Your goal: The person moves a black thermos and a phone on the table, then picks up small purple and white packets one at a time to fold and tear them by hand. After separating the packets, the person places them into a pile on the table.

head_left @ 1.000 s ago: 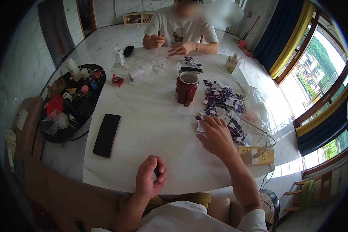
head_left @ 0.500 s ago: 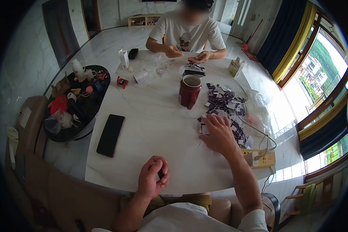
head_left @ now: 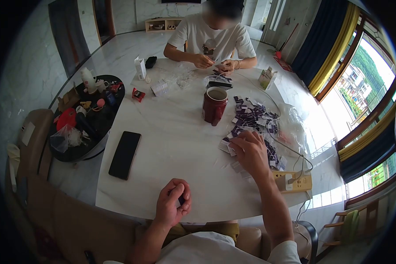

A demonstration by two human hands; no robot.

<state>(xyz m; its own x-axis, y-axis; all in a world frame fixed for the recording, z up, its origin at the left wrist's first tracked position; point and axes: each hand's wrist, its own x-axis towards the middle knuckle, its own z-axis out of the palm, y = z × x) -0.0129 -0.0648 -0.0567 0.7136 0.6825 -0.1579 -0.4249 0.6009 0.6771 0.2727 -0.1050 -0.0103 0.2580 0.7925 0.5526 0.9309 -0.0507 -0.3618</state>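
Note:
My left hand (head_left: 174, 202) is closed over the table's near edge, wrapped round a small dark purple tag or stack of tags (head_left: 181, 199), mostly hidden by the fingers. At the near left side of a spread pile of small purple-and-white tags (head_left: 255, 115), my right hand (head_left: 250, 152) is bent downward. Its thumb and fingertips pinch at one tag (head_left: 227, 140) there. Just beyond the hand stands a dark red mug (head_left: 214, 105) with its handle toward me.
A black phone (head_left: 125, 155) lies at the left of the table (head_left: 176, 149). Right of the pile are clear plastic bags (head_left: 292, 127), a cable and a power strip (head_left: 290, 181). Opposite sits a person (head_left: 211, 44) handling small pieces. A cluttered round side table (head_left: 88, 114) stands left.
My right hand's spread fingers have drawn together onto a tag at the pile's near left edge. The left hand stays nearly still. The other person's hands have come together.

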